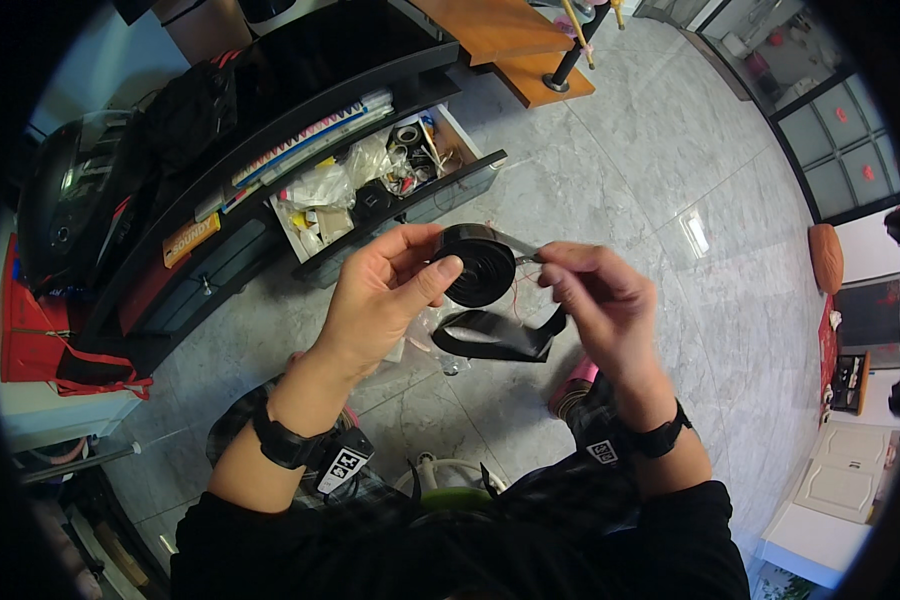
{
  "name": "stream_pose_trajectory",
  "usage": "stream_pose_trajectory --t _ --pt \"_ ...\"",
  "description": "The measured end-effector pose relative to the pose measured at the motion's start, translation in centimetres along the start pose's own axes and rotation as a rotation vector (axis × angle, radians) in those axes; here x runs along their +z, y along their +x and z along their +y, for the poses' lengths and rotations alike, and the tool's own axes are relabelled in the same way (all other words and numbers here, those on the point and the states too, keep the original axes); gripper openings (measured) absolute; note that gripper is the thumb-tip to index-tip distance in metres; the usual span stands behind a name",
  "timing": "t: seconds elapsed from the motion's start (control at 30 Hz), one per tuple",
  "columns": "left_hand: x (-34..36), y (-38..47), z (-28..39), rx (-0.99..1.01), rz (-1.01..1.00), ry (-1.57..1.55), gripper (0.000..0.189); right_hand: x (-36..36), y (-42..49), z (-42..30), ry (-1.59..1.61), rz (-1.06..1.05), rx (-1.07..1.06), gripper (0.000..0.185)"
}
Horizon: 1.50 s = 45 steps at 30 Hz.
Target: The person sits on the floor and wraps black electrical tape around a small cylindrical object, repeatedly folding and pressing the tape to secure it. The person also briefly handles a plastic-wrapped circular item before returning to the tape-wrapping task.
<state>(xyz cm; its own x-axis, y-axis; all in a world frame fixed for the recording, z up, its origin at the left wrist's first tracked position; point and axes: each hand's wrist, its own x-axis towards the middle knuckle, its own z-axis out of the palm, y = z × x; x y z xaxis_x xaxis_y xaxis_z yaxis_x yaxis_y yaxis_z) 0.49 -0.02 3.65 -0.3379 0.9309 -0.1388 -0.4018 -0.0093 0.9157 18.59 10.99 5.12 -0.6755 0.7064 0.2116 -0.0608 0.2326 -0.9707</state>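
Observation:
A roll of flat black strap or tape (489, 271), wound in a spiral, is held between the thumb and fingers of my left hand (390, 292). From the roll's upper edge a straight length runs to my right hand (607, 300), which pinches it between thumb and fingertips. Below my right hand a loose end of the strip (487, 346) hangs in a folded loop. Whether it is fabric or plastic cannot be told. Behind the strip, on the floor, lies some clear plastic wrapping (427, 330), partly hidden, with thin red thread (523, 289) near it.
An open drawer (457, 180) full of plastic bags, tape rolls and small items juts from a black cabinet (330, 60) ahead on the left. Notebooks (307, 142) lie on its shelf. Wooden steps (525, 45) stand beyond. Grey marble-look tiles (645, 172) cover the floor.

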Motion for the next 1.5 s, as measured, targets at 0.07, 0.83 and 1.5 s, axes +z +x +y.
stream_pose_trajectory --t 0.07,0.83,1.5 --pt "0.2 -0.1 -0.3 -0.031 0.025 -0.053 0.034 0.9 -0.5 0.5 0.059 -0.01 0.072 0.016" --pt "0.4 -0.2 -0.7 -0.115 -0.208 0.34 0.04 0.8 -0.2 0.6 -0.195 -0.186 0.058 0.031" --pt "0.6 -0.2 -1.1 -0.018 -0.046 0.004 0.036 1.8 -0.8 1.4 0.107 0.151 -0.112 0.02"
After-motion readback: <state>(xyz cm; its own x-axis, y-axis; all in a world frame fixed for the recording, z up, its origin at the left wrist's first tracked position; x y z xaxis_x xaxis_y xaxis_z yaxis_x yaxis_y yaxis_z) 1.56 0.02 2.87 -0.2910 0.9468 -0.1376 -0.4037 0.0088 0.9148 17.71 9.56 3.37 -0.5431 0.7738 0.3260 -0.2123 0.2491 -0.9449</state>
